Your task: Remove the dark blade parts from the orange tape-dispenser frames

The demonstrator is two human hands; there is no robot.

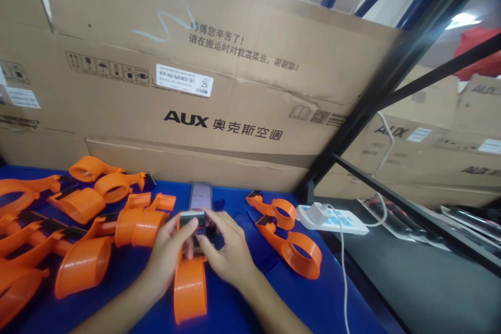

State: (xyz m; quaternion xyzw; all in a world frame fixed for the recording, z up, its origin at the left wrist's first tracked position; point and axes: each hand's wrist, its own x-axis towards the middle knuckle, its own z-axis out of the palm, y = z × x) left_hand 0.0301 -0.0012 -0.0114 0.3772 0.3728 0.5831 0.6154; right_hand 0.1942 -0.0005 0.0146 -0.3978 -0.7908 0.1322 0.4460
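While the curled left hand (168,242) grips an orange dispenser (190,292) and the right hand (227,246) pinches its dark end (201,221), even pressure seems wise

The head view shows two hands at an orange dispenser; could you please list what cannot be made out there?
Head view: the held orange dispenser's upper part, partly hidden by the left hand and right hand.
Head view: fine print on the white label, too small.
Head view: the exact digits on the grey screen, small and blurred.
Head view: the rest of the lower-left orange ring, cut off by the left edge.
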